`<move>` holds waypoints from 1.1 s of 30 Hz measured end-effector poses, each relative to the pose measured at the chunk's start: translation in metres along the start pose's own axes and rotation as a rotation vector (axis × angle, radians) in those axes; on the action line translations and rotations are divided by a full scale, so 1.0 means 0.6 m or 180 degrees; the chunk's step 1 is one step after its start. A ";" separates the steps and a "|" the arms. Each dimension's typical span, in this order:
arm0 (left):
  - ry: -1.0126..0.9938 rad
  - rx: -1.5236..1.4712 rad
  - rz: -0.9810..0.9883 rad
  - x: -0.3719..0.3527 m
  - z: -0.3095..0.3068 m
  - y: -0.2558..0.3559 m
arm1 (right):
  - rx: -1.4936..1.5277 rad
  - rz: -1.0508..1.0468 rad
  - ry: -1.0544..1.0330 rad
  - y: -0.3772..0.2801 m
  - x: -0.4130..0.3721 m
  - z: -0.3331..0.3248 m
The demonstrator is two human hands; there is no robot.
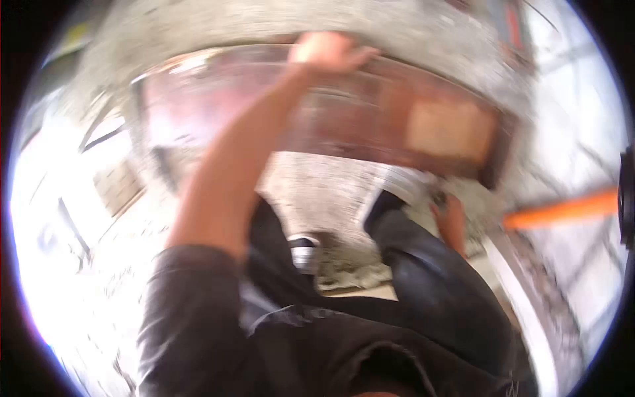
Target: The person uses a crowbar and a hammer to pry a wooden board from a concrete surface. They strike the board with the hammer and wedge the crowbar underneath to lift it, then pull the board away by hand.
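Note:
A long reddish-brown panel point(350, 112), with a short piece at each end and a paler square patch on its right part, lies across the ground in front of my feet. My left hand point(327, 53) reaches over to its far edge, with the fingers closed over that edge. Low beside my right knee, my right hand point(451, 218) is near the panel's lower right side. Its fingers look curled around a small dark thing point(438, 197), which blur keeps me from naming.
Rough grey ground point(317, 175) lies under the panel and my feet. An orange bar point(562, 208) rests at the right, by pale paving slabs point(582, 99). A white strip point(526, 311) runs along my right side. A patterned block point(118, 186) stands at the left.

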State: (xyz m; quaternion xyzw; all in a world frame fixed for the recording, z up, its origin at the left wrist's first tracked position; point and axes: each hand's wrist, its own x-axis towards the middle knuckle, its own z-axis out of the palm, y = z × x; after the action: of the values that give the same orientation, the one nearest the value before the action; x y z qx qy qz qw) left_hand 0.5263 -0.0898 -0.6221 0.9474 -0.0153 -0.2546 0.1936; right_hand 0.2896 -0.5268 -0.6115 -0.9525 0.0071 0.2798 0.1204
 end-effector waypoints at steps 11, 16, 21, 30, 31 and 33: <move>0.1507 -0.0356 0.0187 -0.123 -0.167 -0.262 | 0.0723 0.0226 -0.0394 -0.041 0.022 -0.054; 0.2348 0.0224 -0.2234 -0.379 -0.102 -0.554 | -0.0438 -0.0500 0.0176 0.044 0.042 0.039; 0.1343 -0.0056 -0.3699 -0.533 0.133 -0.630 | -0.0149 -0.0160 -0.0329 -0.018 0.048 0.008; 0.1678 0.0004 -0.3418 -0.541 0.190 -0.608 | -0.0071 0.0171 -0.0299 0.107 0.052 -0.014; 0.1685 0.0000 -0.3443 -0.547 0.188 -0.607 | 0.0124 0.0300 -0.0224 0.112 0.052 -0.023; 0.1965 -0.0110 -0.3255 -0.556 0.184 -0.603 | 0.0009 0.0265 -0.0057 0.124 0.056 -0.012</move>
State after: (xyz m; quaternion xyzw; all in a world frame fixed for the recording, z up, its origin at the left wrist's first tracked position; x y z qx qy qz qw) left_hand 0.1573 0.2476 -0.6864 0.8614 0.5039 -0.0286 0.0574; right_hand 0.3159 -0.5991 -0.6402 -0.9486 0.0460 0.2930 0.1101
